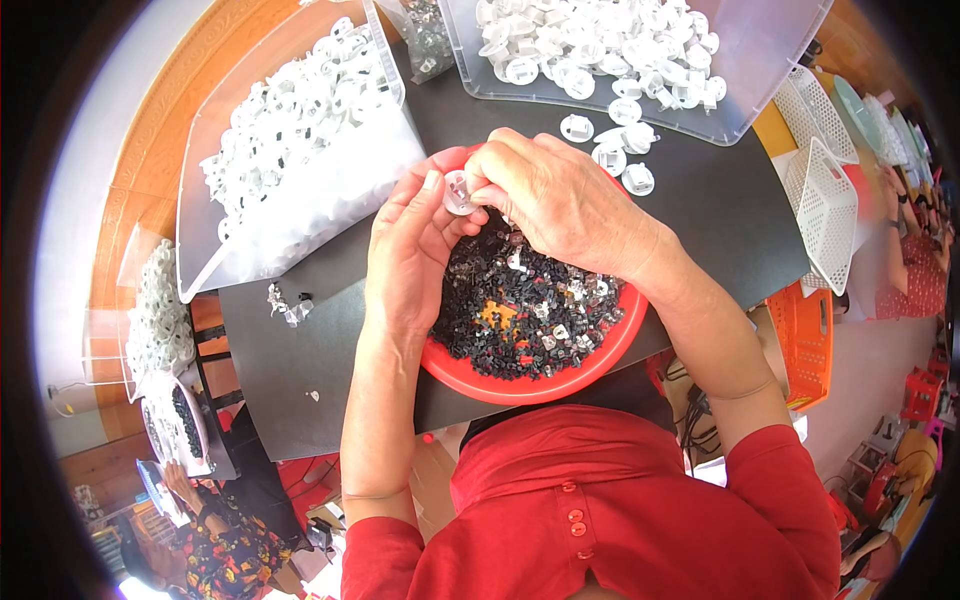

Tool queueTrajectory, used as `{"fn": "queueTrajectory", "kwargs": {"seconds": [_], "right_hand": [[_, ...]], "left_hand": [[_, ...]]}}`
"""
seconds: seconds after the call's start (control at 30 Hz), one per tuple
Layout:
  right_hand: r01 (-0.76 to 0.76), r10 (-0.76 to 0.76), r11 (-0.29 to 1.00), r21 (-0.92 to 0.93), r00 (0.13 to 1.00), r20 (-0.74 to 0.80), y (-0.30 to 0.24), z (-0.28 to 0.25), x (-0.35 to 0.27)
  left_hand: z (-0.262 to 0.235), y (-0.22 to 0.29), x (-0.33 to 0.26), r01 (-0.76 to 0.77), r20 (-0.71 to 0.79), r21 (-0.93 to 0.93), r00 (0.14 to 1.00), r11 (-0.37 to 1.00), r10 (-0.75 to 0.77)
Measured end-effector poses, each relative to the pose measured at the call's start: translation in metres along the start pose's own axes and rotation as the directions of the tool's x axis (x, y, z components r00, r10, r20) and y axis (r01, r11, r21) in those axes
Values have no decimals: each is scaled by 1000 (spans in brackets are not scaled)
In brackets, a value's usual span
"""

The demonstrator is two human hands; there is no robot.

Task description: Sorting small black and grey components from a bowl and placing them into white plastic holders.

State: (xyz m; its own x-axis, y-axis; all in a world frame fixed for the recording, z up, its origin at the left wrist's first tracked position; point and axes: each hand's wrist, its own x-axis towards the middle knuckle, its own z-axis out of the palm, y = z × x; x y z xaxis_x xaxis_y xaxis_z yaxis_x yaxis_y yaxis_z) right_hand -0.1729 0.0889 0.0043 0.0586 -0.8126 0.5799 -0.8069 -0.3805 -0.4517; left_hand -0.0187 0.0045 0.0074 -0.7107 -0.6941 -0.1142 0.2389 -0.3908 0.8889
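Between the thumb and fingers of my left hand is a round white plastic part with small holes in its face. My right hand pinches at the right edge of that same part; whatever else its fingertips may hold is hidden. Both hands are over the far side of a red basin. Inside the basin lies a heap of small black pieces, mixed with small metal and clear bits and a few white ones. Several loose white round parts rest on the dark table beyond my right hand.
Clear bins of white parts stand at the far left and far right. Small scraps lie left of the basin. White perforated baskets and an orange crate are at the right. Another person works at lower left.
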Motion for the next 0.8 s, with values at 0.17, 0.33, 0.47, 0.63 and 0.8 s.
{"fn": "queueTrajectory", "kwargs": {"seconds": [0.17, 0.33, 0.47, 0.63, 0.8], "right_hand": [[82, -89, 982, -170, 996, -32, 5, 5, 0], [111, -122, 970, -217, 992, -38, 7, 6, 0], [104, -108, 969, -223, 994, -6, 6, 4, -1], [122, -129, 966, -229, 991, -16, 5, 3, -1], [150, -158, 959, -241, 987, -17, 6, 4, -1]], "left_hand": [[-4, -3, 2, 6, 22, 2, 1000, 1000, -6], [-5, -4, 2, 10, 27, 2, 1000, 1000, -10], [-7, -3, 2, 23, 45, 41, 999, 999, -25], [-7, -3, 2, 22, 51, 48, 998, 999, -24], [-4, -5, 2, -10, 24, 75, 1000, 997, 8]]}}
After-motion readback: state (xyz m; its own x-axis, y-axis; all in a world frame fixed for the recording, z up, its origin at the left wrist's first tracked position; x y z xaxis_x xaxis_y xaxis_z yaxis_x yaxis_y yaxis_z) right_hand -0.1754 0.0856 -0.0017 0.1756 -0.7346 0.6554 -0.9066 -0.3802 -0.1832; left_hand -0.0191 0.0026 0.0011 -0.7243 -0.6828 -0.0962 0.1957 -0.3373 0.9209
